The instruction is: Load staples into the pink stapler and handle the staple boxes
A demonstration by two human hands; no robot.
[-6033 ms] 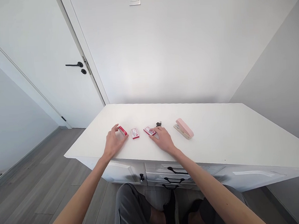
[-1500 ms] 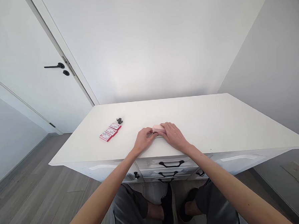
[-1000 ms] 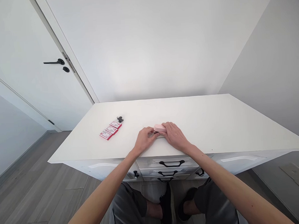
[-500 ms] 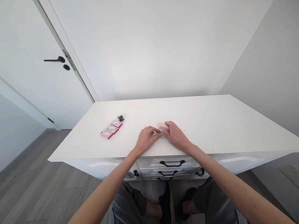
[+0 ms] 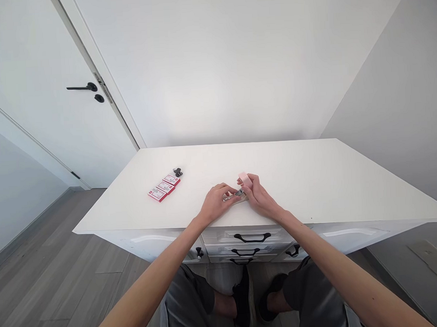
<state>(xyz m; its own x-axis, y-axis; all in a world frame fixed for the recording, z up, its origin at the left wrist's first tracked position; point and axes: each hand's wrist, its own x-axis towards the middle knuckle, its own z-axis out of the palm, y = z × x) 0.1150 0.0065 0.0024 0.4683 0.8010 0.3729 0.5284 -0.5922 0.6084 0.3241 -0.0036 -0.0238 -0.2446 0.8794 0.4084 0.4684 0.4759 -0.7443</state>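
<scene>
A pink stapler (image 5: 242, 178) lies near the front middle of the white desk (image 5: 314, 178), with its pink top swung up and the metal rail (image 5: 232, 198) showing below. My right hand (image 5: 259, 197) grips the raised top. My left hand (image 5: 215, 206) pinches the front of the stapler's base and rail. Both hands touch the stapler and each other's fingertips are close. Three red staple boxes (image 5: 164, 188) lie in a tight row to the left, out of reach of either hand, with a small black clip (image 5: 177, 172) just behind them.
The desk has drawers with black handles (image 5: 251, 238) below its front edge, above my knees. A white door with a black lever (image 5: 84, 87) stands at the left. A grey wall runs along the desk's right side.
Six seconds ago my hands were at the staple boxes; these now lie grouped at the left. In the last second my right hand has lifted the stapler's pink top up from its base.
</scene>
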